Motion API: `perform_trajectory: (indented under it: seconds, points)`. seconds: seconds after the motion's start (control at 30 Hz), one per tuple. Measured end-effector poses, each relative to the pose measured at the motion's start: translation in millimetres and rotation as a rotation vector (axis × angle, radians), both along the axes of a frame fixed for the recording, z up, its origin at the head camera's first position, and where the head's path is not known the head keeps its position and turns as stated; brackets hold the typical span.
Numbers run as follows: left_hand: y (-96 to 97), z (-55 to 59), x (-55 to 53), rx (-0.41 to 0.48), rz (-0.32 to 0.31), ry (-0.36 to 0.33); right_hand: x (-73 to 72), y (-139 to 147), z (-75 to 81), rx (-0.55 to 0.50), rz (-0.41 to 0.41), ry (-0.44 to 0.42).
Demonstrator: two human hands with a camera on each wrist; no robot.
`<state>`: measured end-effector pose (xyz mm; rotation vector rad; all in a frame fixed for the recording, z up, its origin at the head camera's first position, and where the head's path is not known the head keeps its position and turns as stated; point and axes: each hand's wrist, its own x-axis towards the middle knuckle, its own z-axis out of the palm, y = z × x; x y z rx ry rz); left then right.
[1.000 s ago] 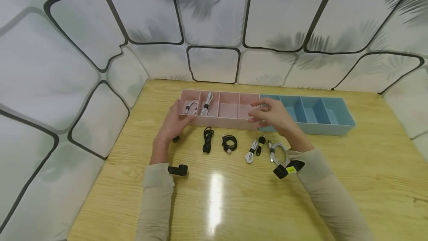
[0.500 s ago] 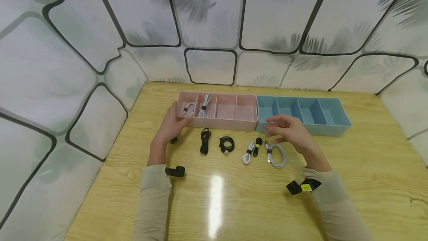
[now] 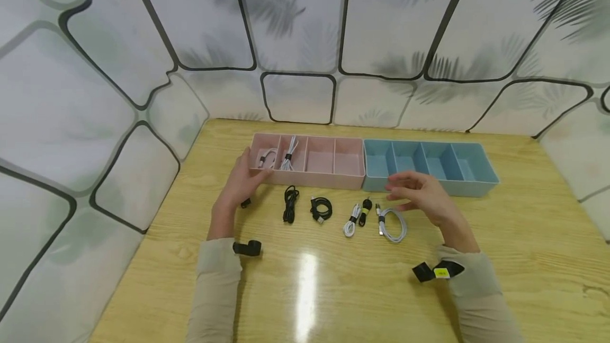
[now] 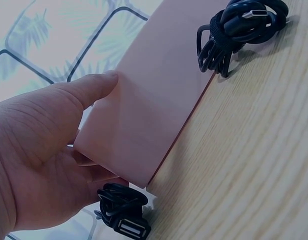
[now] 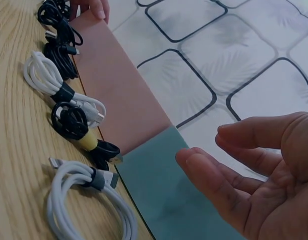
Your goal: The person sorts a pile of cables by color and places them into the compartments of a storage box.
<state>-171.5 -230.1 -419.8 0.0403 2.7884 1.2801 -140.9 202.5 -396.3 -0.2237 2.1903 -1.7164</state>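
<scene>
My left hand (image 3: 240,180) holds the left end of a pink divided box (image 3: 310,179); the thumb lies on its front wall and the fingers go around the end. In the pink box, a white cable (image 3: 268,158) lies in the leftmost compartment and a bundled white cable (image 3: 288,155) leans in the one beside it. My right hand (image 3: 426,200), fingers loosely bent and holding nothing, hovers before a blue divided box (image 3: 472,188). Nearest to it on the table lies a coiled white cable (image 3: 400,224).
In front of the boxes lie a black bundle (image 3: 290,204), a black coil (image 3: 321,209), a white bundle (image 3: 351,221) and a black cable with a yellow tie (image 3: 365,211). Another black cable (image 4: 125,207) sits by the left hand. A patterned wall covering (image 3: 300,97) rises behind.
My right hand has moved from over the pink box's right end rightward and nearer, to the front of the blue box. The left hand stays at the pink box's end.
</scene>
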Motion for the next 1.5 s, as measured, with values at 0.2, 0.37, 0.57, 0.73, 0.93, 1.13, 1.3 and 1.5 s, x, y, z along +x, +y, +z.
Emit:
perform_trajectory:
  seconds: [0.2, 0.37, 0.57, 0.73, 0.93, 1.13, 1.3, 1.5]
  points:
    - [-0.1, -2.3, 1.0, 0.013, 0.007, 0.005, 2.3, 1.5, 1.1, 0.005, 0.001, 0.001]
    - [0.3, -2.6, 1.6, 0.016, 0.019, 0.006, 0.9, 0.3, 0.7, 0.025, 0.017, -0.002]
    - [-2.1, -5.8, 0.5, 0.041, 0.04, 0.016, 0.0, 0.3, 0.0, 0.05, 0.047, -0.005]
    - [-5.6, -8.1, -0.9, 0.072, 0.067, 0.023, 0.6, 0.5, -0.1, 0.047, 0.066, -0.005]
    - [-7.1, -7.7, -2.1, 0.099, 0.073, 0.06, 0.6, 4.8, -1.3, 0.07, 0.072, 0.015]
    - [-7.1, -4.2, 0.1, 0.14, 0.074, 0.061, 2.2, 13.8, -0.8, 0.186, 0.088, 0.019]
    - [-5.3, -1.0, 0.1, 0.173, 0.064, 0.067, 3.2, 18.6, -4.7, 0.328, 0.118, 0.031]
    - [-5.3, -0.2, -0.9, 0.195, 0.056, 0.069, 2.5, 17.6, -11.8, 0.523, 0.16, 0.036]
